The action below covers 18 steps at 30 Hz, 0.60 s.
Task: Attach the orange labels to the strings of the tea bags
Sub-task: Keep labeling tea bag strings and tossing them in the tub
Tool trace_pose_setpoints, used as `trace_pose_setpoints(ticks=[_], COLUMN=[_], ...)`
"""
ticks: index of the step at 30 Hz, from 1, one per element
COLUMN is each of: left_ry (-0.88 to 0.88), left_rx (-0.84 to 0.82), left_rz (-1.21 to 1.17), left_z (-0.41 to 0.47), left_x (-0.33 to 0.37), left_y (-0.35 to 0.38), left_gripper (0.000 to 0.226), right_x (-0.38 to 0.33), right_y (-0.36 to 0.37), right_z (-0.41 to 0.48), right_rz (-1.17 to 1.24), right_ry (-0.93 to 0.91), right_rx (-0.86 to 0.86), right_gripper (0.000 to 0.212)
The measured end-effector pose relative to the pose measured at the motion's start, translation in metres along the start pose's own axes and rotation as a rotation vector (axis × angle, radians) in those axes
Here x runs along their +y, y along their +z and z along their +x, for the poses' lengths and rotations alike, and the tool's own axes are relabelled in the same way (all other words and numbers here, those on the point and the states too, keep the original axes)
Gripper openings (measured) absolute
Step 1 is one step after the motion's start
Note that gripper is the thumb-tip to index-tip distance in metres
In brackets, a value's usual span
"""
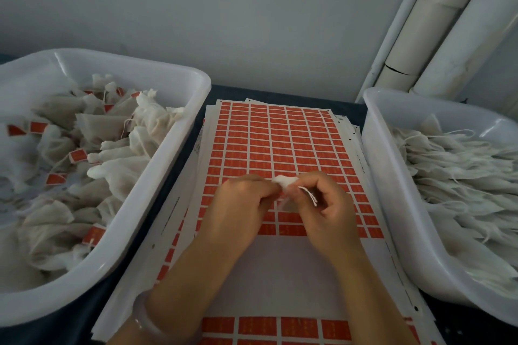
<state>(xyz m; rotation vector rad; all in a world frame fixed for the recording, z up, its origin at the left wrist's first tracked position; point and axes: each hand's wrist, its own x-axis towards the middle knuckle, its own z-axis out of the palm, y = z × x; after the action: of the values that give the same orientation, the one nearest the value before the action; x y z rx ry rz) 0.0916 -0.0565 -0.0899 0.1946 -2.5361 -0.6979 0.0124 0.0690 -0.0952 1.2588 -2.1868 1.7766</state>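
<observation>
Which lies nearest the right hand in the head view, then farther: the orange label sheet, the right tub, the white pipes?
1. Orange label sheet, directly beneath the right hand.
2. Right tub, beside it on the right.
3. White pipes, far back right by the wall.

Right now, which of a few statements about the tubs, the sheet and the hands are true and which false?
1. The label sheet lies between the left tub and the right tub. True.
2. The right tub's bags carry tags. False: only the left tub's bags show orange labels.
3. The left hand and right hand work above the sheet. True.
4. The left hand lies flat, holding nothing. False: it pinches a white tea bag.
5. Every row of the sheet is full. False: a blank band crosses it nearer the person.
</observation>
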Motion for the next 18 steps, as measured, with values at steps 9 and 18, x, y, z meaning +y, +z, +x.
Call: trace_pose_setpoints(ticks=[9,18], left_ry=[-0.919,-0.395], left_rx=[0.027,-0.244], left_rz=[-1.190,-1.047], left_z=[0.010,0.007], left_x=[0.001,-0.004], left_y=[0.004,-0.012], left_gripper=[0.027,0.020], right_x=[0.004,-0.008], right_y=[0.003,-0.004], right_z=[0.000,0.004], right_rz=[-0.261,0.047], right_ry=[-0.167,0.055], right_rx=[-0.224,-0.013], right_gripper=[0.018,0.007])
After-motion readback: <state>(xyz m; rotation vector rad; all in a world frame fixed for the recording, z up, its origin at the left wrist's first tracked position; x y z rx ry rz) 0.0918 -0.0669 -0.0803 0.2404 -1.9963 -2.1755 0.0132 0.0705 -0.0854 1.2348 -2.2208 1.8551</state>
